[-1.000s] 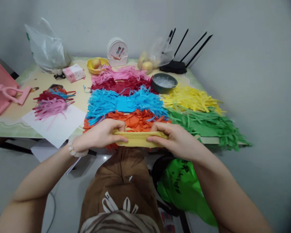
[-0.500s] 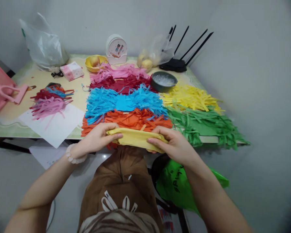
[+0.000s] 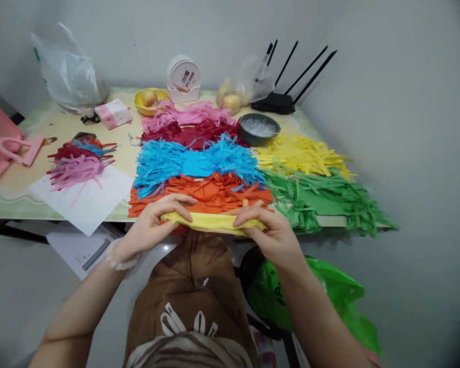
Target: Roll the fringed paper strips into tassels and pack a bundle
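Observation:
Both ends of a folded strip of yellow crepe paper are in my hands, above my lap at the table's front edge. My left hand pinches the left end; my right hand grips the right end, thumb underneath. Just beyond lies fringed orange paper. Behind it come blue fringed paper, dark red fringe and pink fringe. Yellow fringe and green fringe lie to the right.
A dark bowl stands beside the fringes. Behind are a router, a yellow bowl with fruit and a plastic bag. Mixed paper strips overlap a white sheet. A green bag hangs below right.
The yellow paper has been tipped, so it shows as a narrower band now. My fingers have shifted over its upper edge. The green bag shows more at the right.

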A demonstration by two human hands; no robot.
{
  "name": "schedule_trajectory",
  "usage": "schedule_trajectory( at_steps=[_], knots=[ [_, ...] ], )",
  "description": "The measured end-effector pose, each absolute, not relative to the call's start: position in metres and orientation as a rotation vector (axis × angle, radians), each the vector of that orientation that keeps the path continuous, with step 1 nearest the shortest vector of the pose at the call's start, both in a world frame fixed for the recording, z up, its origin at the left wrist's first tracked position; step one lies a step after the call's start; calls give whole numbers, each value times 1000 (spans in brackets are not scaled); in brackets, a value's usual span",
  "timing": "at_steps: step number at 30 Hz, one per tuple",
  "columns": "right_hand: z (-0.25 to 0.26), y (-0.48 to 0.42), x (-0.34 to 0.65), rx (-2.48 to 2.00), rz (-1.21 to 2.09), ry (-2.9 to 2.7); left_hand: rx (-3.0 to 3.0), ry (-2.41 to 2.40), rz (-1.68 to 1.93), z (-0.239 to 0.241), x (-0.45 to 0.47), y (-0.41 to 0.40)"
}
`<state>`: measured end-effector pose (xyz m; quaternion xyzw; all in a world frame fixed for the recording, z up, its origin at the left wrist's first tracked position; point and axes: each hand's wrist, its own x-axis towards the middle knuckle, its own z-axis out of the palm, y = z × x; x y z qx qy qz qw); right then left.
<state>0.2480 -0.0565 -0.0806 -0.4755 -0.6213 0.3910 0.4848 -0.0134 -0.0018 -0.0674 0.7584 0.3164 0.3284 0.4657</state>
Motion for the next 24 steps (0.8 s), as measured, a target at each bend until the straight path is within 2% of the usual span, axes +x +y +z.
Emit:
schedule_trajectory(
  at_steps=[5, 12, 16, 20, 24],
  knots=[
    [-70, -58, 249, -1209, 936, -1590, 1982, 847, 661, -64, -7, -4],
    [-71, -59, 253, -1005, 1069, -1578, 1613, 683, 812, -71, -8, -5],
    [-64, -58, 253, -982, 954, -1737, 1475, 662, 799, -67, -11, -7],
    [-60, -59, 253, -1023, 802, -1856, 1710, 712, 768, -62, -10, -8],
    [-60, -63, 248, -1192, 626, -1887, 1932, 974, 787, -65, -7, -9]
  ],
)
